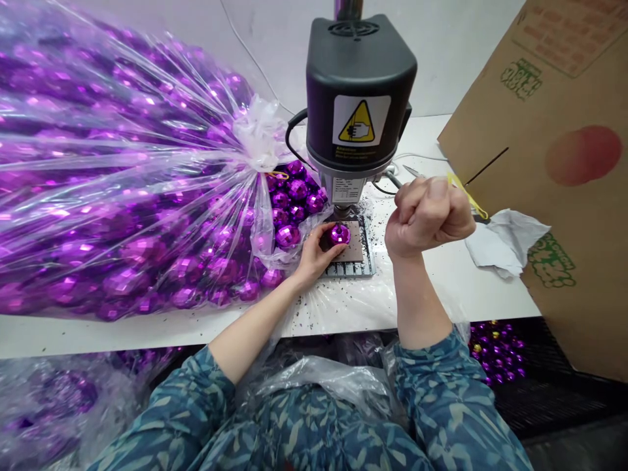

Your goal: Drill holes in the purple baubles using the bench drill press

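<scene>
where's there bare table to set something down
Best patch: the bare table between your right forearm and the box, in front of the crumpled paper. A narrow, specked strip also runs along the front edge before the bag. It's crowded left of the machine, with the bag and loose balls.

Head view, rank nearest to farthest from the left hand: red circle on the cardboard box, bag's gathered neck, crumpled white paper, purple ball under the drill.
1. Purple ball: in the left hand's fingers
2. Bag's gathered neck: up and left
3. Crumpled white paper: right, past the right hand
4. Red circle: far right
</scene>
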Action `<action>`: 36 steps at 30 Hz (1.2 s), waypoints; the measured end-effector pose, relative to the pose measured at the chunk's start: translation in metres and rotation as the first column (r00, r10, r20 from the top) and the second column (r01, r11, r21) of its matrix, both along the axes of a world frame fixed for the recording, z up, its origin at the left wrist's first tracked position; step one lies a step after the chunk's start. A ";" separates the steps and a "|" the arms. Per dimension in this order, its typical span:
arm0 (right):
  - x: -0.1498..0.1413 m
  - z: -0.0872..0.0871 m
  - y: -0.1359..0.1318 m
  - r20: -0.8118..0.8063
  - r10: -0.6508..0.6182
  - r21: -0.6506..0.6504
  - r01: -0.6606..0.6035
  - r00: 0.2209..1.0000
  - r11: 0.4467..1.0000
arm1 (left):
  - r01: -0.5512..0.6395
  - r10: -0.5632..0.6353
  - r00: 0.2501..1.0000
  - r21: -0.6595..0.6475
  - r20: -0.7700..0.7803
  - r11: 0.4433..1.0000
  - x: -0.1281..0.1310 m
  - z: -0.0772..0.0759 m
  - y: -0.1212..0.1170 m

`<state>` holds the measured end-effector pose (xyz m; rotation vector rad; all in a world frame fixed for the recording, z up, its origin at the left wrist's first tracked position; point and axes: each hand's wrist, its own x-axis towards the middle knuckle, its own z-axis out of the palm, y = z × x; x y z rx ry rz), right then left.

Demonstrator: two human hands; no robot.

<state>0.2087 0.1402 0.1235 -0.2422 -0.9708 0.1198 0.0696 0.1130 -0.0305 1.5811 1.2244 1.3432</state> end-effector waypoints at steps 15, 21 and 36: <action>0.002 -0.011 0.000 0.063 -0.093 0.080 0.088 0.994 0.993 | -0.013 0.013 1.000 0.013 0.002 1.000 0.001 0.001 -0.001; -0.002 0.042 0.003 0.078 -0.065 -0.195 0.079 0.995 0.978 | -0.086 0.085 0.996 -0.005 -0.033 0.996 0.003 0.015 -0.012; -0.006 0.050 0.005 0.101 -0.086 -0.239 0.108 0.991 0.965 | 0.488 -0.288 0.678 0.120 -0.676 0.865 -0.041 0.045 -0.120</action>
